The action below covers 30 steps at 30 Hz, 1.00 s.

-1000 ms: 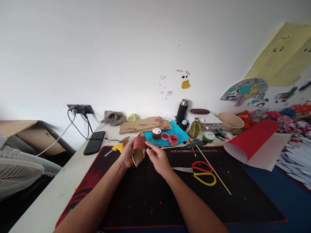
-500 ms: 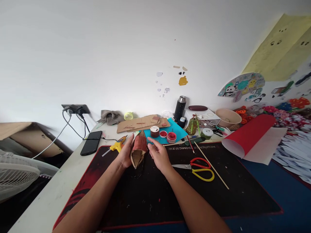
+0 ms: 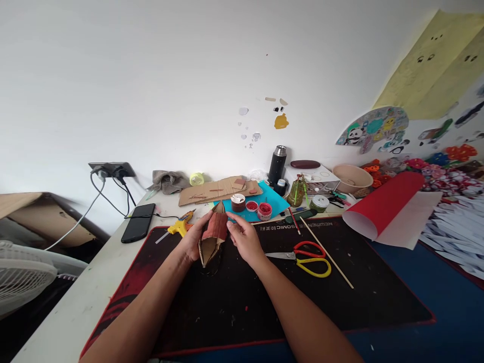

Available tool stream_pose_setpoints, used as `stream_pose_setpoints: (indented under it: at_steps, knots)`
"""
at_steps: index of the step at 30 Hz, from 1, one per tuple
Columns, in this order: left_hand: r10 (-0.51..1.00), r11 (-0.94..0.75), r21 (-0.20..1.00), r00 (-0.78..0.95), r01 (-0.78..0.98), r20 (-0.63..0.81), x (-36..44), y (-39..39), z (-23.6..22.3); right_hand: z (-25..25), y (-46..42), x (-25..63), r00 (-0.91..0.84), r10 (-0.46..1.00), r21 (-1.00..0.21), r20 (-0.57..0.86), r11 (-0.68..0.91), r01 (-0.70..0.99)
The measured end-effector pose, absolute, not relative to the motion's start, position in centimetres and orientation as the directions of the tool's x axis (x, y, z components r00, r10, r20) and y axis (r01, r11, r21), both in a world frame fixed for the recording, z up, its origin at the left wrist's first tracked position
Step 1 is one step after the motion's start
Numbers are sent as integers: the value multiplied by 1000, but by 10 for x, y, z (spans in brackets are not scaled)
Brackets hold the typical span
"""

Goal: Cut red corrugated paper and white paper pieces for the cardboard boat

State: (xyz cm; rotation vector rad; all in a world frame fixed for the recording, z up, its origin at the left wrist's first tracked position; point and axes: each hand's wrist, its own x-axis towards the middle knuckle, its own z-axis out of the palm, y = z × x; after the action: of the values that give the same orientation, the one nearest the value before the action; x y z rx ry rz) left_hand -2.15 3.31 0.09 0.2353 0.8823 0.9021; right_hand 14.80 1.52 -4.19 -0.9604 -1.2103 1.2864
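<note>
A small cardboard model boat with a red-painted arched roof is held over the black desk mat, one pointed end toward me and the other away. My left hand is closed around its left side. At the right side of the roof, my right hand has its thumb and index finger against the edge; the fingertips are partly hidden. Scissors with one red and one yellow handle lie right of my right hand. A yellow glue gun lies beyond my left hand.
Paint jars stand on a blue sheet behind the boat, near cardboard pieces. A wooden stick lies right of the scissors. A phone is at left, a rolled red sheet at right, a black flask by the wall.
The boat has turned in my left hand, its near end swinging to the left. My right fingers came slightly away from the roof, then back against it. The whole view has shifted slightly.
</note>
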Motion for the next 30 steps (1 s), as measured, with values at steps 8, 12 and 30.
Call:
stream_pose_setpoints:
  at_steps: [8,12,30]
  knots:
    - [771,615,535,299,-580,-562,-23,34,-3,-38,16,151,-72,991,-976,109,93,-199]
    - [771,618,538,305,-574,-560,-25,34,-8,-39,17,150,-94,991,-977,90,70,-200]
    - [757,643,539,349,-543,-552,-25,34,-9,-35,17,151,-98,995,-943,-3,-36,-331]
